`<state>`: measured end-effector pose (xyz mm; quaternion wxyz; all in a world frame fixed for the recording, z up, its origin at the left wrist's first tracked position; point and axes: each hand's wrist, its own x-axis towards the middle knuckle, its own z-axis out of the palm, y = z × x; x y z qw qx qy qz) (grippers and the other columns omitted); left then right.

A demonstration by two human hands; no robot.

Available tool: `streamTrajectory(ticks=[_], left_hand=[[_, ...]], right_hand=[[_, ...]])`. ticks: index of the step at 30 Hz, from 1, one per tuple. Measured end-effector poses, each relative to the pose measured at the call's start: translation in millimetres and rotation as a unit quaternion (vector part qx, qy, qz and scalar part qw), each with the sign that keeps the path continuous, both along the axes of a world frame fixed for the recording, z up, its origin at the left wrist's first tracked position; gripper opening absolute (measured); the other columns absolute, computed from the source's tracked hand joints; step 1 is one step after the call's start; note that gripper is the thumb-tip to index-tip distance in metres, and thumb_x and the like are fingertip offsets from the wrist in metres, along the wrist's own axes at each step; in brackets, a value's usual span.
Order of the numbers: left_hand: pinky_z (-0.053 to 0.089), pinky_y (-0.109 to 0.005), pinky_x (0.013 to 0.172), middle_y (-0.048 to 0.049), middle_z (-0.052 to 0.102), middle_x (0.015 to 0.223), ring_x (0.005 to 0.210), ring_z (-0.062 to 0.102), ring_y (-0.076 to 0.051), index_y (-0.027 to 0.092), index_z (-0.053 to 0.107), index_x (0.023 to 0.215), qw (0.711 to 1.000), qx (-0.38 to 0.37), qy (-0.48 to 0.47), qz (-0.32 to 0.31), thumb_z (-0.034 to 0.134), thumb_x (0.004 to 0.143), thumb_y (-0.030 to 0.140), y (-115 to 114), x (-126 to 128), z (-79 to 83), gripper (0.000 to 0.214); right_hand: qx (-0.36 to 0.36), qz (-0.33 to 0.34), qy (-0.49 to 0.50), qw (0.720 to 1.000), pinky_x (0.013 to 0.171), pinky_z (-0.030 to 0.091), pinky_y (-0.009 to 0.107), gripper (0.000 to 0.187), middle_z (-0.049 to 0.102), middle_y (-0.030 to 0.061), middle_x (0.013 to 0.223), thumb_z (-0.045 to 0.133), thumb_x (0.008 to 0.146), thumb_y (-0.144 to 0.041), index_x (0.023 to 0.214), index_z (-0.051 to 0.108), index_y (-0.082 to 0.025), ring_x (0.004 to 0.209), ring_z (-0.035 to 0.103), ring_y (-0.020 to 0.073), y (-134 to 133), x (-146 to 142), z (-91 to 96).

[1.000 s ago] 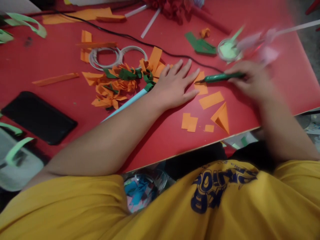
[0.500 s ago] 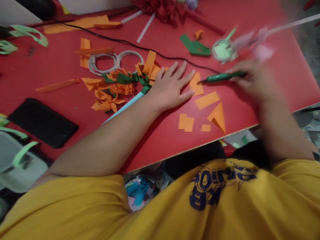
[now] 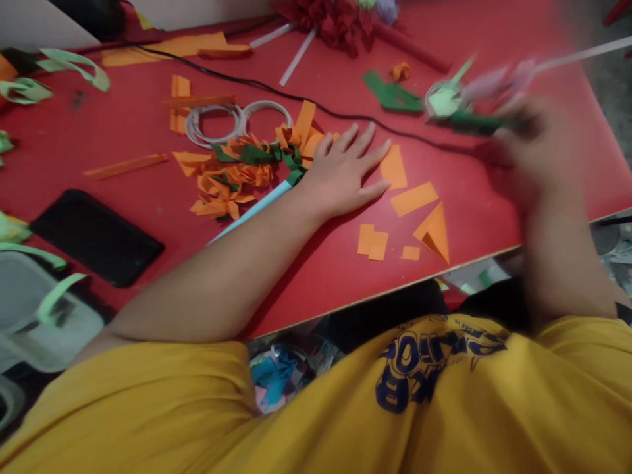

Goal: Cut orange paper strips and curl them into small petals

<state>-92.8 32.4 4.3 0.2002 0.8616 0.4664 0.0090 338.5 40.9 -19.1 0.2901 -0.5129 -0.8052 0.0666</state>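
My left hand (image 3: 345, 171) lies flat on the red table (image 3: 123, 178), fingers spread, holding nothing. Its fingertips touch an orange paper piece (image 3: 394, 167). Just left of the wrist sits an orange paper flower (image 3: 232, 174) with green strips and a light blue stem (image 3: 257, 207). My right hand (image 3: 530, 148) is blurred, lifted over the table's right side, and closed on a green-handled tool (image 3: 469, 122) whose tip points toward a small cup of pale green paste (image 3: 442, 100).
Orange scraps (image 3: 427, 224) lie near the front edge. A black cable (image 3: 296, 95) crosses the table. Tape rings (image 3: 222, 122), a black phone (image 3: 96, 237), green paper (image 3: 392, 95), a red flower (image 3: 340, 20) and white sticks (image 3: 296, 56) lie around. A grey container (image 3: 34, 316) sits left.
My right hand has lifted the green tool off the table and swung it up toward the paste cup. My left hand stayed flat in place.
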Motion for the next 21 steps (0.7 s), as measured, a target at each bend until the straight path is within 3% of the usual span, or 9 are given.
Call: streamTrajectory(ticks=[2, 4, 6, 9, 12, 14, 17, 21], left_hand=[[0.006, -0.076, 0.154, -0.0063, 0.014, 0.209, 0.194, 0.009, -0.048, 0.037, 0.032, 0.197, 1.0, 0.0, -0.003, 0.002, 0.054, 0.114, 0.066, -0.1, 0.4, 0.1, 0.09], [0.006, -0.076, 0.154, -0.0056, 0.015, 0.209, 0.194, 0.01, -0.048, 0.038, 0.032, 0.197, 1.0, 0.002, -0.005, 0.003, 0.056, 0.114, 0.065, 0.0, 0.6, -0.1, 0.09], [0.007, -0.076, 0.154, -0.0057, 0.015, 0.209, 0.194, 0.01, -0.049, 0.038, 0.032, 0.197, 1.0, 0.002, -0.005, 0.003, 0.056, 0.114, 0.064, 0.5, 0.7, -0.5, 0.091], [0.008, -0.077, 0.153, -0.0058, 0.016, 0.209, 0.194, 0.011, -0.049, 0.039, 0.032, 0.197, 1.0, 0.004, -0.005, 0.002, 0.057, 0.114, 0.064, 1.2, 0.8, -0.9, 0.091], [0.008, -0.076, 0.154, -0.0057, 0.017, 0.209, 0.194, 0.011, -0.049, 0.039, 0.032, 0.197, 1.0, 0.007, -0.002, 0.004, 0.057, 0.114, 0.065, 1.1, 1.3, -0.4, 0.091], [0.008, -0.075, 0.154, -0.0058, 0.017, 0.209, 0.194, 0.011, -0.048, 0.039, 0.033, 0.197, 1.0, 0.006, 0.0, 0.005, 0.057, 0.114, 0.066, 0.5, 1.8, 0.2, 0.09], [0.007, -0.075, 0.155, -0.0043, 0.017, 0.209, 0.194, 0.012, -0.047, 0.041, 0.034, 0.196, 1.0, 0.007, -0.005, 0.008, 0.057, 0.115, 0.068, -0.8, 2.3, 1.2, 0.089], [0.007, -0.075, 0.155, -0.0026, 0.018, 0.209, 0.194, 0.013, -0.047, 0.043, 0.034, 0.196, 1.0, 0.006, -0.015, 0.009, 0.056, 0.115, 0.069, -2.2, 2.0, 1.7, 0.088]], right_hand=[[-0.022, -0.056, 0.057, 0.997, 0.107, 0.064, 0.069, 0.058, 0.087, 0.0195, 0.136, 0.065, 0.114, -0.077, 0.145, 0.082, -0.031, 0.12, 0.081, 0.0446, 2.8, -6.3, -3.8], [-0.05, -0.074, 0.054, 0.995, 0.109, 0.063, 0.068, 0.058, 0.088, 0.02, 0.134, 0.07, 0.111, -0.078, 0.139, 0.084, -0.03, 0.118, 0.081, 0.0443, 4.2, -16.4, -3.5], [-0.053, -0.078, 0.01, 0.996, 0.114, 0.06, 0.071, 0.058, 0.086, 0.0211, 0.14, 0.065, 0.113, -0.076, 0.143, 0.083, -0.03, 0.127, 0.078, 0.0464, 3.2, -28.6, 1.1], [0.002, -0.085, -0.049, 0.995, 0.121, 0.052, 0.079, 0.058, 0.079, 0.0215, 0.157, 0.058, 0.116, -0.071, 0.153, 0.081, -0.033, 0.146, 0.067, 0.0524, -4.6, -53.4, 14.6], [0.033, -0.025, -0.061, 0.997, 0.129, 0.047, 0.078, 0.052, 0.077, 0.0142, 0.163, 0.054, 0.118, -0.062, 0.159, 0.078, -0.042, 0.152, 0.063, 0.0493, -18.3, -88.2, 28.5], [0.005, 0.074, -0.063, 0.995, 0.131, 0.048, 0.073, 0.049, 0.082, 0.0126, 0.157, 0.053, 0.12, -0.059, 0.152, 0.084, -0.038, 0.148, 0.069, 0.0453, -25.9, -111.3, 31.3], [-0.055, 0.18, -0.094, 0.977, 0.133, 0.043, 0.075, 0.056, 0.082, 0.0097, 0.163, 0.044, 0.124, -0.055, 0.16, 0.081, -0.034, 0.16, 0.065, 0.0467, -29.4, -132.7, 23.2], [-0.078, 0.233, -0.109, 0.963, 0.132, 0.037, 0.08, 0.058, 0.083, 0.0075, 0.163, 0.039, 0.125, -0.052, 0.166, 0.077, -0.035, 0.161, 0.063, 0.0476, -27.8, -136.7, 10.0]])
